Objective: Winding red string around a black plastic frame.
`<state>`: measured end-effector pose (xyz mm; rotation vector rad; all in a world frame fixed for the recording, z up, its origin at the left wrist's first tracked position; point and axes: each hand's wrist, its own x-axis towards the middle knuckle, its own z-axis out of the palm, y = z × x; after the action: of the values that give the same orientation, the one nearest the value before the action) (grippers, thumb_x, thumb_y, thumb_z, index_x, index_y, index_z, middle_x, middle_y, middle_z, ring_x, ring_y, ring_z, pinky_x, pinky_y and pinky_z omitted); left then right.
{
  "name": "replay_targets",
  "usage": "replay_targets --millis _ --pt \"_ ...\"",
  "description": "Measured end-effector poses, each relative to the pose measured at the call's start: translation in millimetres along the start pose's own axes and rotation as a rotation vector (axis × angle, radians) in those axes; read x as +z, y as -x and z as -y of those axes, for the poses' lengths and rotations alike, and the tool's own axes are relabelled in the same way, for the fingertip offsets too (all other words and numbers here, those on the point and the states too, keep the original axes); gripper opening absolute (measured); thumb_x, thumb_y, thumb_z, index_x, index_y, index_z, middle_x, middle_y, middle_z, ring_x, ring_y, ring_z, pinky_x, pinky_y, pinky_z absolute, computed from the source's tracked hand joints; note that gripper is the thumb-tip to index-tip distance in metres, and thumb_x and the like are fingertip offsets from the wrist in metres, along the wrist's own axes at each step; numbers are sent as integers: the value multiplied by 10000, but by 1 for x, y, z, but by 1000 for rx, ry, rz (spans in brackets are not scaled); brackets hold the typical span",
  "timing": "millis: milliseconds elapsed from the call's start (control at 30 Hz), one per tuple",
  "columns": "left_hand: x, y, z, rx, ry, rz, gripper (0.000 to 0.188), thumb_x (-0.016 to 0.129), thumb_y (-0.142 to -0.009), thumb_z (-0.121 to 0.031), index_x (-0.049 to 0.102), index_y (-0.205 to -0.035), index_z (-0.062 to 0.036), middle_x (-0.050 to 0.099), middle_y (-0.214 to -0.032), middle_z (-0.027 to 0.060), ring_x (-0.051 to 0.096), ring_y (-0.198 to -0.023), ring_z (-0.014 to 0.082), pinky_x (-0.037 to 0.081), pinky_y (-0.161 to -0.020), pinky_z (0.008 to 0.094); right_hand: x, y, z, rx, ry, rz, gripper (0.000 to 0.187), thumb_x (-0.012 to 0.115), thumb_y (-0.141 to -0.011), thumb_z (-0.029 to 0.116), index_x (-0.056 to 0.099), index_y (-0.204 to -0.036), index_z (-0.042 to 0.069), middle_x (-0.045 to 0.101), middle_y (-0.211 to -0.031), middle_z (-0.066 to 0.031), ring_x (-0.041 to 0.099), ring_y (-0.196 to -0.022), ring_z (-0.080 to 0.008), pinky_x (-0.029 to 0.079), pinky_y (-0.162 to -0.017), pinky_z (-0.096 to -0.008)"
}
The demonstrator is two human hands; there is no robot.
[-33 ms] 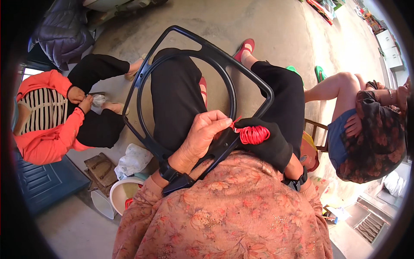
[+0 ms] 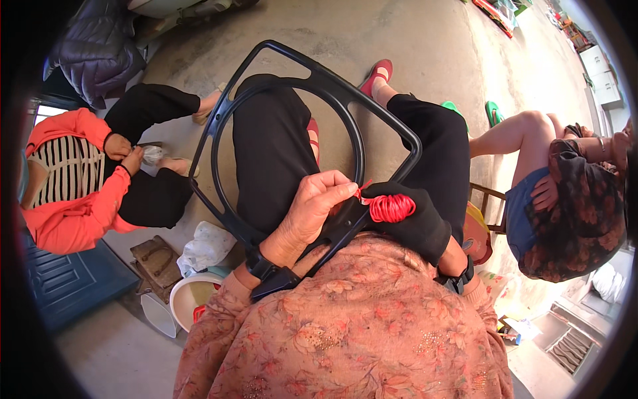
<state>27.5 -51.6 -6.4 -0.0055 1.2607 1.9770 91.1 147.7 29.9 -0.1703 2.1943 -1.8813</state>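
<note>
My bare left hand (image 2: 318,203) pinches the free end of a thin red cord between thumb and fingertips. A black glove covers my right hand (image 2: 428,223), which is closed around a wound bundle of red cord (image 2: 392,208). Both hands meet over the lower right part of a black frame (image 2: 413,149). This frame has a large round ring inside an angular outer rim, and it lies tilted across my lap. My left forearm reaches over its near end. The glove and the bundle hide my right fingertips.
At the left sits a person in an orange jacket (image 2: 73,229), holding something clear and crumpled. Another seated person in a dark floral top (image 2: 585,206) is at the right. By my left side stand a white bucket (image 2: 176,302), a white plastic bag (image 2: 206,247) and a brown bag (image 2: 156,263).
</note>
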Motion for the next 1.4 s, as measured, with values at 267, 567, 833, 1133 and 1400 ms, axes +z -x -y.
replay_targets --millis 267,567,833,1133,1400 --pt "3 5 4 -22 -9 -1 148 611 -888 -158 609 -787 -49 566 -677 -55 440 -565 -5 332 -506 156 2 5 -7 -27 -10 -7 390 714 -774 20 610 -1150 20 678 -985 -58 605 -854 -75 493 -778 -248" --pt "12 12 3 -62 -6 32 159 596 -898 -165 607 -805 -36 589 -711 -34 490 -596 4 374 -525 153 3 18 7 79 30 -68 361 733 -743 23 632 -1089 16 673 -944 -49 606 -812 -78 497 -743 -240" --pt "20 7 -2 -85 -38 80 164 540 -930 -156 601 -835 -38 604 -772 -39 515 -627 9 396 -558 150 -8 10 33 -358 796 -424 495 778 -565 128 641 -1039 84 637 -943 -90 607 -836 -309 486 -731 -383" --pt "15 7 0 -78 -41 89 176 564 -920 -159 636 -859 -11 575 -723 -55 480 -638 0 381 -568 162 -5 -2 22 -375 989 -196 401 770 -548 179 631 -920 120 615 -805 -39 583 -763 -256 450 -686 -378" --pt "16 6 5 -34 -76 54 199 545 -927 -164 636 -838 -11 571 -708 -52 476 -630 -3 382 -558 168 0 -11 9 -378 879 -279 251 764 -593 151 641 -805 98 592 -719 -60 570 -659 -262 447 -605 -359"
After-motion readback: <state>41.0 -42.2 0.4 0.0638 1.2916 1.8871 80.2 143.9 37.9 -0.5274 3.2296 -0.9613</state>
